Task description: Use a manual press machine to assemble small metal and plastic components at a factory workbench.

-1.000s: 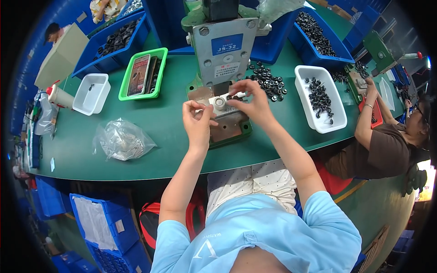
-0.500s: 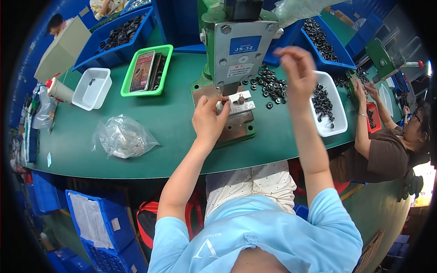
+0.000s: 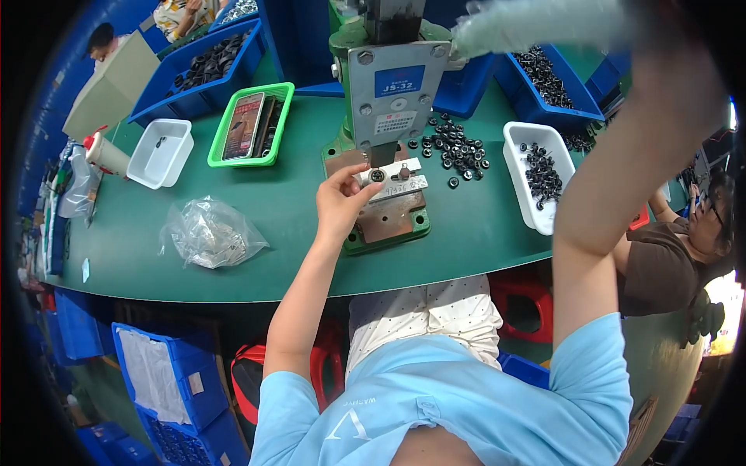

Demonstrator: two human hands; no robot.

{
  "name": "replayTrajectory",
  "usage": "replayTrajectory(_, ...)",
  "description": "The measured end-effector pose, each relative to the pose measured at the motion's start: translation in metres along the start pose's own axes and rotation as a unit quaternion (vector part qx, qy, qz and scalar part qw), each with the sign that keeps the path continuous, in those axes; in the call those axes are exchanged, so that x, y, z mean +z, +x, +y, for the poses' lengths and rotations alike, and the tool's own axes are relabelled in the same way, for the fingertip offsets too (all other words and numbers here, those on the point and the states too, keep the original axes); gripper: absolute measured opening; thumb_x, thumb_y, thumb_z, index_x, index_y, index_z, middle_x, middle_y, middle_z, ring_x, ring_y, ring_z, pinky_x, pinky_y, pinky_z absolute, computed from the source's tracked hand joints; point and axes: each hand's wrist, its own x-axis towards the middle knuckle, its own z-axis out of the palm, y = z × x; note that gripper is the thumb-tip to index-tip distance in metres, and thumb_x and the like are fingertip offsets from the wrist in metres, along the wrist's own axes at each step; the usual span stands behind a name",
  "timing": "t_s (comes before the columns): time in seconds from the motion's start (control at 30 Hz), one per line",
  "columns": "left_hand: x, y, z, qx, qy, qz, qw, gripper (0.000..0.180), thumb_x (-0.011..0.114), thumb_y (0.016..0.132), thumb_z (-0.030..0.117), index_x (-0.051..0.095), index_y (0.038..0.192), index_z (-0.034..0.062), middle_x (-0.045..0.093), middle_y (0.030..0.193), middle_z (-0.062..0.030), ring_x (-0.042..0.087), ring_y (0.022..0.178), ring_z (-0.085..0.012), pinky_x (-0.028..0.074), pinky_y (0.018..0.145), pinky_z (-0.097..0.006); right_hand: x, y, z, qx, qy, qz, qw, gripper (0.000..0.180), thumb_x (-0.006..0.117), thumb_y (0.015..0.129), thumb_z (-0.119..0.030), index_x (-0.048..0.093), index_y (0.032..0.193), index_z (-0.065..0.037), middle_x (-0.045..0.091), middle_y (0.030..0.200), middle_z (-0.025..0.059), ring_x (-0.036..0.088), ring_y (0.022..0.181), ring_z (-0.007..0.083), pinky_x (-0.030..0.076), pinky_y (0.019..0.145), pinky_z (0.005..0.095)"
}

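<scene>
Arbor press (image 3: 395, 101), green with a grey faceplate, standing at the top centre of the frame on a green tabletop (image 3: 291, 264). Below its ram (image 3: 383, 154) a pale block fixture (image 3: 408, 185) carries one small black round part (image 3: 378, 176), which lies just under the ram's lower end, near the centre of the frame.

Left hand (image 3: 339, 203): at the fixture's left end, thumb and forefinger apart with their tips beside the black part — whether this grip presses on it cannot be told. Right hand (image 3: 670, 50): raised into the upper right corner, dark and blurred, at the outer end of a plastic-wrapped bar (image 3: 544, 28); the state of its grip cannot be told.

Right of the press, loose black parts (image 3: 464, 147) lie in a pile; beyond them stands a white tray (image 3: 541, 220) of small dark pieces (image 3: 544, 175), partly covered by the right forearm. Left of the press: a green basket (image 3: 242, 162) with a smartphone (image 3: 244, 124), a second white tray (image 3: 160, 169) and — nearer the tabletop's front edge — a clear plastic bag (image 3: 214, 233).
</scene>
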Motion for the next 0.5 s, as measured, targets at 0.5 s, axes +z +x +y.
replayTrajectory(0.5, 0.006, -0.001, -0.002, 0.006, -0.074, 0.071, 0.995, 0.014, 0.065, 0.084, 0.009, 0.069, 0.093, -0.0017, 0.064, 0.071, -0.0032, 0.053, 0.056, -0.0059, 0.039, 0.049, -0.018, 0.004, -0.153, -0.025, -0.089, -0.051, 0.013, 0.995, 0.048, 0.042, 0.094, -0.025, 0.051, 0.051, -0.007, 0.058, 0.067, 0.0066, 0.059, 0.063, 0.0199, 0.048, 0.061, 0.0337)
